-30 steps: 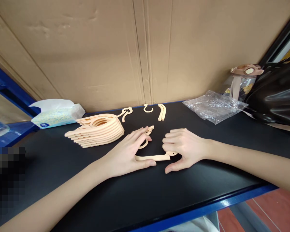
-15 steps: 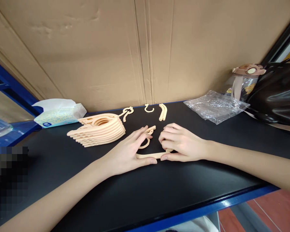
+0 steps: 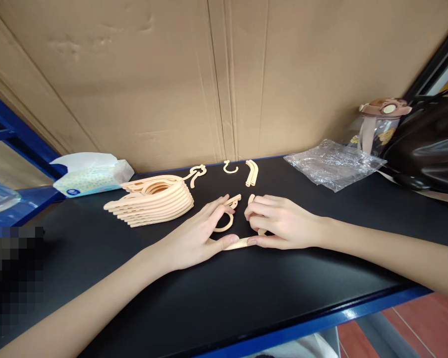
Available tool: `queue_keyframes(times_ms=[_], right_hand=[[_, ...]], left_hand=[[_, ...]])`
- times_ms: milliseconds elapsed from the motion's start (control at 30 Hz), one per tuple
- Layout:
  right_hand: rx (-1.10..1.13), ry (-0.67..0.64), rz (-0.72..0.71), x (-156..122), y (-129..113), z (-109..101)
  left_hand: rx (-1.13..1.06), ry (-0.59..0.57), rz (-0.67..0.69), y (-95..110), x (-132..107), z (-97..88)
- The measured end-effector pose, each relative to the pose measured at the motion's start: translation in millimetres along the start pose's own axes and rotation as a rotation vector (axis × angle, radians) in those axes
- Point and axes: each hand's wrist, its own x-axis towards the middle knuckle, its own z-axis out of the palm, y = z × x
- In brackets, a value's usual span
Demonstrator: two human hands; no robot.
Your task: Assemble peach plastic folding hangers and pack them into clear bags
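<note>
Looking at my feed, both hands are on the peach hanger piece point(image 3: 241, 242), which lies flat at the middle of the black table point(image 3: 246, 298). How will it handle?

Light, thin and a bit springy, I'd judge. It looks smooth, and likely to snap if bent hard. My left hand point(image 3: 197, 236) lies fingers-flat over its ring end, thumb pressing the bar. The right hand point(image 3: 283, 223) is curled, pinching the bar's other end. Those bar ends look like the safest hold.

Anything crowding it?

A stack of hangers point(image 3: 153, 201) sits near on the left, with a loose hook point(image 3: 230, 168) and curved strips point(image 3: 252, 173) behind and a crumpled clear bag point(image 3: 332, 166) to the right; all lie apart from it, and nothing is in the way
</note>
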Motion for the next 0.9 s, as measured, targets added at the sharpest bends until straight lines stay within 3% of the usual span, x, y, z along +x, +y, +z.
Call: queue_keyframes(times_ms=[300,567,900], right_hand=[[-0.003,-0.049,0.032,1.3,-1.3,-1.0],[-0.158,0.034,0.243,1.4,2.4,-2.8],[-0.024,-0.013,0.076,1.4,0.0,-2.4]], left_hand=[[0.027,0.017,0.027,-3.2,-0.1,3.2],[0.032,0.064,0.041,-4.9,-0.7,7.3],[0.064,0.136,0.026,-2.6,3.4,9.0]])
